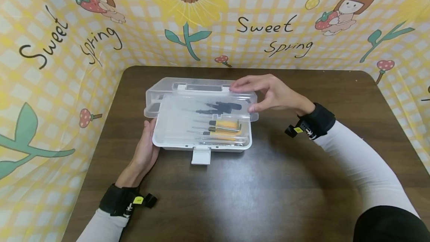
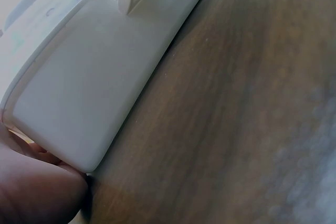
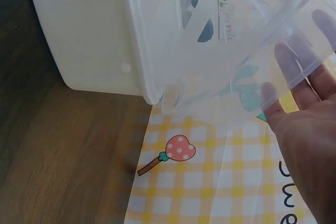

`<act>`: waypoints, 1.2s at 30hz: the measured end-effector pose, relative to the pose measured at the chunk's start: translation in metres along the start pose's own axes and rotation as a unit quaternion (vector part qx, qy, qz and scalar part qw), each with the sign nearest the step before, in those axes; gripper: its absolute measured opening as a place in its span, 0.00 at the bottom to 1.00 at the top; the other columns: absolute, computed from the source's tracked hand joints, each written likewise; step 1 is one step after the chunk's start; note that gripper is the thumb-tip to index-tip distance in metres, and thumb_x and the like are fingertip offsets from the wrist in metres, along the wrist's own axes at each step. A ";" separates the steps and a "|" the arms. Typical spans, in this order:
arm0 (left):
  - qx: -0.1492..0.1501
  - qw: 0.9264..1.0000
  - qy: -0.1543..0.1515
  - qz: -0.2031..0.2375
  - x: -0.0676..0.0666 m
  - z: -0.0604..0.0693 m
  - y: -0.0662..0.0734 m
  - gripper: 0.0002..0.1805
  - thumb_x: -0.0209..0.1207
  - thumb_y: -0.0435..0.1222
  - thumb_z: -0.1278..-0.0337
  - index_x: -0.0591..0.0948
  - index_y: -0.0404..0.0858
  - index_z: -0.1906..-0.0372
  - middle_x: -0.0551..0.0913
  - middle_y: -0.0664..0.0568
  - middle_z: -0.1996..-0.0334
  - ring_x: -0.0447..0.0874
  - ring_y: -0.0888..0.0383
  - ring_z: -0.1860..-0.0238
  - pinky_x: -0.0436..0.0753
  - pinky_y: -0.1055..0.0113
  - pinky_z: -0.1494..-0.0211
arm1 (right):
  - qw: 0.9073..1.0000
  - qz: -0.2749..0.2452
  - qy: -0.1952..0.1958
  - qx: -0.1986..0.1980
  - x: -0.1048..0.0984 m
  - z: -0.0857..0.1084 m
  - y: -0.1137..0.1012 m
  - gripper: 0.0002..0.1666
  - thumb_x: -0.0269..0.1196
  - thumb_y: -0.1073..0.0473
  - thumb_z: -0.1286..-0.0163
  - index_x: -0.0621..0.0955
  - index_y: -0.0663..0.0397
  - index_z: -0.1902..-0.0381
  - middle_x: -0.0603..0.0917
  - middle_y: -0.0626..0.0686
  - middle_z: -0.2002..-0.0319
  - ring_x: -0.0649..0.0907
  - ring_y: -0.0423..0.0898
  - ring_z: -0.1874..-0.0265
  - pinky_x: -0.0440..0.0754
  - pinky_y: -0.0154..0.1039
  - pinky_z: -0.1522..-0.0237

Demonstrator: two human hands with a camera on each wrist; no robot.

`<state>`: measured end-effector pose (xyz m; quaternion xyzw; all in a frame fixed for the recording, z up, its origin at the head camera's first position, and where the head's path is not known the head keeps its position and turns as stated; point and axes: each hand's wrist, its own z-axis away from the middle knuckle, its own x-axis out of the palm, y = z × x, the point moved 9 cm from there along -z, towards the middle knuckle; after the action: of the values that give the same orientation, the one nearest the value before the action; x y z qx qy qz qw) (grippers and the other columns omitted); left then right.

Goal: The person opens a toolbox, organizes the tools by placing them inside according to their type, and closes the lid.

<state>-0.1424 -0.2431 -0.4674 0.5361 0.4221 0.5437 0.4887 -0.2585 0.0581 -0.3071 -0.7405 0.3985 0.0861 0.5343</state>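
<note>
A white plastic storage box (image 1: 174, 148) sits on the table with its clear lid (image 1: 158, 100) hinged up and tilted back. My right hand (image 1: 273, 90) holds the lid at its right end, thumb near the lower edge and fingers along the upper part. Through the clear plastic in the right wrist view, fingertips (image 3: 286, 59) show. Against the box's left end rests my left hand (image 1: 144, 152), its fingers fairly straight and partly hidden. Inside lie yellow-handled screwdrivers (image 1: 226, 124), a metal hex key (image 1: 221, 129) and black-handled tools (image 1: 225, 106), blurred by the lid.
A white latch (image 1: 201, 156) hangs out from the box's front edge. The brown wooden table (image 1: 255, 197) ends behind the box at a yellow checked cloth (image 1: 141, 47) with printed flowers and words, which also rises along the left and right sides.
</note>
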 end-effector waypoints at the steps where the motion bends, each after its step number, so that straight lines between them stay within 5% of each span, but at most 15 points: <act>1: 0.002 1.000 0.000 0.003 0.000 0.000 0.000 0.46 0.22 0.64 0.19 0.39 0.39 0.13 0.44 0.46 0.14 0.40 0.54 0.15 0.46 0.62 0.15 | 1.000 0.003 -0.002 -0.008 0.001 0.000 -0.002 0.37 0.78 0.68 0.44 0.83 0.61 0.34 0.82 0.64 0.34 0.79 0.51 0.33 0.78 0.38 0.34; 13: 0.016 1.000 0.022 0.014 -0.001 -0.003 0.003 0.36 0.30 0.64 0.18 0.45 0.60 0.14 0.54 0.51 0.17 0.56 0.54 0.21 0.67 0.71 0.28 | 0.997 0.027 -0.011 -0.069 0.019 0.005 -0.017 0.36 0.76 0.43 0.33 0.84 0.56 0.33 0.82 0.66 0.37 0.78 0.55 0.33 0.75 0.42 0.29; 20: 0.029 0.999 0.012 0.013 0.000 -0.002 0.006 0.38 0.30 0.65 0.19 0.46 0.58 0.13 0.49 0.54 0.15 0.48 0.55 0.18 0.58 0.67 0.22 | 0.997 0.044 -0.012 -0.067 0.027 0.010 -0.022 0.36 0.76 0.42 0.34 0.85 0.53 0.34 0.83 0.64 0.37 0.77 0.55 0.33 0.73 0.44 0.26; 29: 0.035 0.999 0.011 0.039 0.001 -0.002 0.007 0.40 0.29 0.65 0.19 0.46 0.53 0.13 0.53 0.51 0.18 0.53 0.58 0.21 0.56 0.69 0.21 | 0.993 0.078 -0.015 -0.081 0.038 0.016 -0.026 0.35 0.75 0.41 0.33 0.86 0.54 0.36 0.83 0.62 0.37 0.77 0.57 0.35 0.72 0.43 0.27; 36: 0.025 0.999 0.012 0.034 0.000 -0.003 0.005 0.42 0.28 0.66 0.20 0.42 0.52 0.12 0.47 0.54 0.15 0.44 0.58 0.17 0.46 0.62 0.15 | 0.990 0.102 -0.016 -0.096 0.046 0.020 -0.029 0.34 0.78 0.44 0.35 0.86 0.54 0.36 0.84 0.61 0.38 0.78 0.57 0.35 0.69 0.46 0.26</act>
<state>-0.1461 -0.2440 -0.4623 0.5556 0.4228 0.5560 0.4510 -0.2023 0.0555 -0.3201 -0.7423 0.4534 0.1901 0.4553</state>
